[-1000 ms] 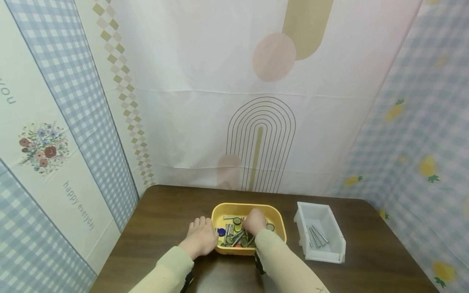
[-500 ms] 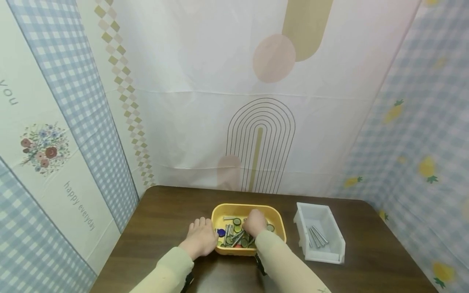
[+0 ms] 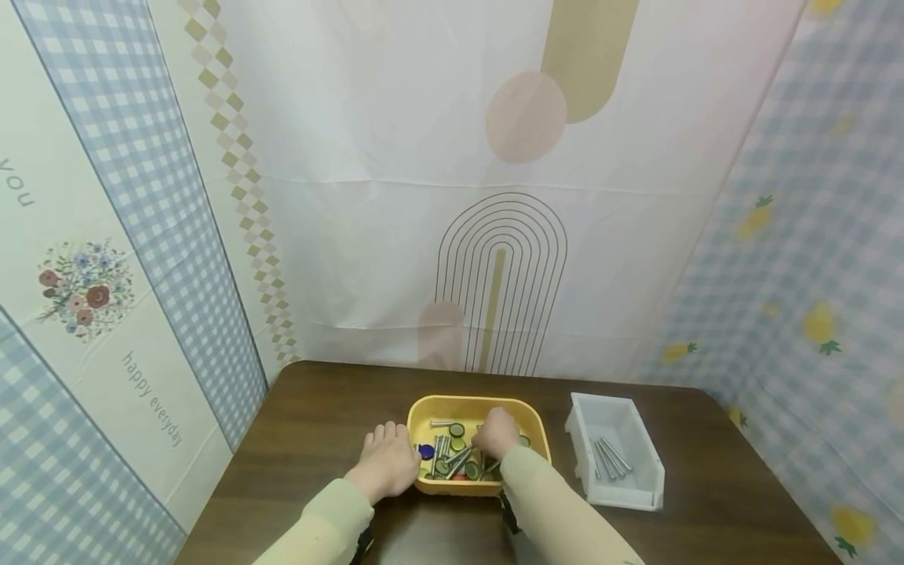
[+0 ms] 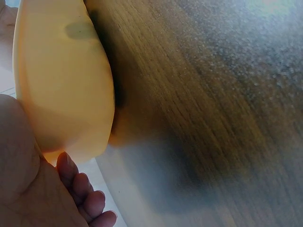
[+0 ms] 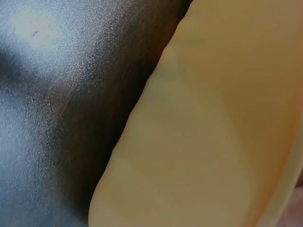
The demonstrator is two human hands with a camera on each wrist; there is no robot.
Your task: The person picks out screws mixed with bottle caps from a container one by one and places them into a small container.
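A yellow plastic bin (image 3: 452, 488) stands on the table, holding a mix of silver bolts (image 3: 441, 447) and round bottle caps, mostly green, with a blue cap (image 3: 426, 452) at the left. My left hand (image 3: 384, 463) is at the bin's left end; in the left wrist view its thumb side lies against the rim and its curled fingers (image 4: 80, 184) are outside the wall. My right hand (image 3: 498, 434) reaches into the bin's right half, over the bolts and caps. Its fingertips are hidden, and the right wrist view shows mainly the bin's outer wall (image 5: 203, 118).
To the right stands a white open-front tray (image 3: 625, 496) with several silver bolts (image 3: 611, 458) in it. The brown wooden table (image 3: 318, 408) ends at a white patterned cloth (image 3: 367, 275) behind, with checked cloth on both sides.
My right hand has shifted slightly to the right inside the yellow bin. My left hand stays at the left rim, and the white tray has not moved.
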